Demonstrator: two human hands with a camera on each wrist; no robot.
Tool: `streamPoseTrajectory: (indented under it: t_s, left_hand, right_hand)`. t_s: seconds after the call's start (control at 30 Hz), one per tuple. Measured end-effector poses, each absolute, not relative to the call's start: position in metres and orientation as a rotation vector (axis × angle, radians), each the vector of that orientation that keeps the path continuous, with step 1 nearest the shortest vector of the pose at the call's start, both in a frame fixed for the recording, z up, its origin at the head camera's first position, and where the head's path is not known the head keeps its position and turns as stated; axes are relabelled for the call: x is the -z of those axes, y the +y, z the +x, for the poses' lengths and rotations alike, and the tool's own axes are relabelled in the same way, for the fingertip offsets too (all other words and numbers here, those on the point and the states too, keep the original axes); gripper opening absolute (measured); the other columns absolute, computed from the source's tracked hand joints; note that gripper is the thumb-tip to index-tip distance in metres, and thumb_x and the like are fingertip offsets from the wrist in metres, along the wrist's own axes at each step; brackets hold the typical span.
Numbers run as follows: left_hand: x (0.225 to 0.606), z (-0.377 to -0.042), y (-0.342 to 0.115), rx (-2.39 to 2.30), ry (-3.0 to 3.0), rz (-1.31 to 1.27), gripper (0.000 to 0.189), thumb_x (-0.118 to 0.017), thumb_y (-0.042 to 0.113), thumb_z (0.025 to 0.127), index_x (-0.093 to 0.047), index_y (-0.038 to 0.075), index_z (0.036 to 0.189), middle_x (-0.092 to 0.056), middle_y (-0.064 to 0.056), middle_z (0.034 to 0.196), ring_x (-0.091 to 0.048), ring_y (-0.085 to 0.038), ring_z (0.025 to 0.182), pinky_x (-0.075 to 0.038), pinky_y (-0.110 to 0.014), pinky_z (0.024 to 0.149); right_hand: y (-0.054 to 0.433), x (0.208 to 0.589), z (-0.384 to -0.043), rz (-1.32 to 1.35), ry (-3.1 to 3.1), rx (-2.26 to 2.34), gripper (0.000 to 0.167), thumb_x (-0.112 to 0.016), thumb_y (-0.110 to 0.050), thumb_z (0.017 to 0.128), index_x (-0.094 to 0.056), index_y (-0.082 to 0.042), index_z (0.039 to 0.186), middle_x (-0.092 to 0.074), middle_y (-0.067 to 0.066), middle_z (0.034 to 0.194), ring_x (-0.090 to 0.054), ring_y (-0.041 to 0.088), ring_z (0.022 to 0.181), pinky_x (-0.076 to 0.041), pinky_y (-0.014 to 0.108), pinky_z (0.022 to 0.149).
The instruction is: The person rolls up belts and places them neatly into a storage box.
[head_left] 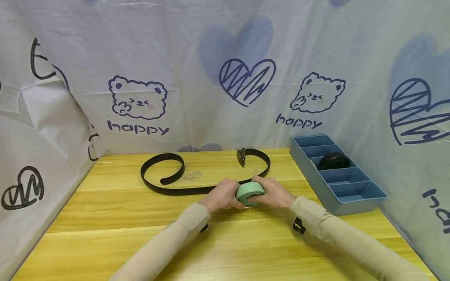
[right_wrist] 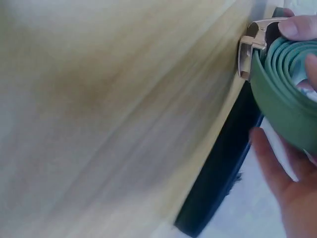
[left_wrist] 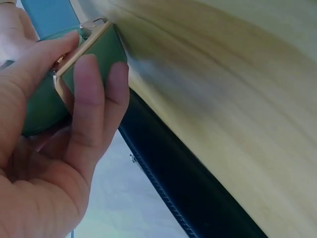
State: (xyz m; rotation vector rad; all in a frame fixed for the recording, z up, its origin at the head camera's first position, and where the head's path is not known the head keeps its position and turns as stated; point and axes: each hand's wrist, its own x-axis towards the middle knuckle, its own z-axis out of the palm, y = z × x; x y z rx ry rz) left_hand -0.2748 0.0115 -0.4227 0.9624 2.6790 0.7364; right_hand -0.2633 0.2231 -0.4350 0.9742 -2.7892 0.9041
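Gripping a rolled green belt (head_left: 250,188) at center frame, left hand (head_left: 223,195) and right hand (head_left: 276,193) seem at the coiling stage, snug turns likely needed next.

Wooden table (head_left: 239,249) under black belt (head_left: 190,191), organizer (head_left: 314,179)

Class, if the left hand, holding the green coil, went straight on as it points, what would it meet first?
Probably the black belt just beyond the left hand and green coil; height is unclear, so it might pass above.
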Motion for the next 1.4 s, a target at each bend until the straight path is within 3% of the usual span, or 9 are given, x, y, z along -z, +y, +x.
streamPoseTrajectory:
  t_s: [0.17, 0.3, 0.47, 0.63, 0.83, 1.0, 1.07, 1.4]
  left_hand:
    - [0.421, -0.273, 0.014, -0.758, 2.686, 0.918, 0.027, -0.086, 0.02, 0.074, -0.066, 0.011, 0.09, -0.061, 0.003, 0.069, -0.055, -0.01, 0.054, -0.045, -0.023, 0.05]
    - [0.421, -0.272, 0.015, -0.817, 2.684, 0.851, 0.025, -0.085, 0.016, 0.074, -0.064, 0.011, 0.086, -0.061, 0.001, 0.068, -0.056, -0.011, 0.051, -0.046, -0.023, 0.047]
    - [0.424, -0.272, 0.015, -0.921, 2.678, 0.735, 0.021, -0.085, 0.014, 0.076, -0.066, 0.008, 0.082, -0.062, -0.001, 0.067, -0.059, -0.013, 0.051, -0.048, -0.025, 0.048]
    - [0.425, -0.272, 0.014, -1.033, 2.65, 0.694, 0.015, -0.082, 0.018, 0.081, -0.071, 0.01, 0.085, -0.066, 0.002, 0.068, -0.059, -0.013, 0.053, -0.05, -0.027, 0.051]
    - [0.421, -0.271, 0.017, -1.1, 2.668, 0.759, 0.019, -0.079, 0.027, 0.084, -0.071, 0.015, 0.071, -0.064, 0.004, 0.059, -0.051, -0.011, 0.052, -0.042, -0.035, 0.079]
    - [0.423, -0.268, 0.024, -1.138, 2.665, 0.755, 0.02, -0.08, 0.025, 0.083, -0.069, 0.014, 0.071, -0.062, 0.005, 0.059, -0.05, -0.009, 0.05, -0.044, -0.026, 0.062]
    - [0.424, -0.267, 0.028, -1.161, 2.651, 0.75, 0.015, -0.08, 0.023, 0.083, -0.072, 0.013, 0.075, -0.065, 0.004, 0.063, -0.053, -0.009, 0.051, -0.043, -0.025, 0.05]
    - [0.425, -0.268, 0.038, -1.212, 2.564, 0.898, 0.009, -0.073, 0.024, 0.09, -0.075, 0.018, 0.096, -0.073, 0.006, 0.086, -0.061, -0.006, 0.065, -0.049, -0.023, 0.06]
  right_hand:
    - [0.213, 0.43, -0.257, 1.15, -2.612, -0.496, 0.066, -0.082, -0.034, 0.08, -0.049, -0.015, 0.134, -0.06, 0.003, 0.12, -0.061, 0.015, 0.101, -0.054, 0.036, 0.084]
    - [0.206, 0.429, -0.253, 1.1, -2.568, -0.263, 0.075, -0.083, -0.049, 0.073, -0.051, -0.015, 0.133, -0.053, 0.001, 0.112, -0.055, 0.012, 0.093, -0.053, 0.031, 0.077]
    - [0.197, 0.427, -0.25, 0.964, -2.6, -0.169, 0.075, -0.083, -0.057, 0.068, -0.055, -0.015, 0.123, -0.05, 0.002, 0.105, -0.051, 0.014, 0.091, -0.053, 0.03, 0.067]
    - [0.194, 0.432, -0.249, 0.9, -2.56, -0.059, 0.077, -0.084, -0.057, 0.068, -0.054, -0.02, 0.128, -0.051, 0.005, 0.108, -0.053, 0.02, 0.097, -0.054, 0.035, 0.065]
    - [0.194, 0.437, -0.248, 0.79, -2.489, 0.087, 0.079, -0.081, -0.068, 0.063, -0.055, -0.019, 0.119, -0.052, 0.009, 0.107, -0.052, 0.029, 0.097, -0.053, 0.044, 0.069]
    - [0.195, 0.435, -0.247, 0.73, -2.491, 0.141, 0.071, -0.075, -0.07, 0.068, -0.058, -0.018, 0.113, -0.051, 0.008, 0.102, -0.05, 0.027, 0.09, -0.052, 0.045, 0.069]
    - [0.196, 0.433, -0.246, 0.715, -2.508, 0.143, 0.067, -0.076, -0.065, 0.069, -0.059, -0.018, 0.113, -0.052, 0.008, 0.104, -0.051, 0.028, 0.092, -0.052, 0.048, 0.072]
    - [0.221, 0.426, -0.246, 0.731, -2.619, -0.003, 0.057, -0.083, -0.05, 0.067, -0.06, -0.019, 0.11, -0.053, 0.005, 0.104, -0.05, 0.026, 0.094, -0.047, 0.051, 0.082]
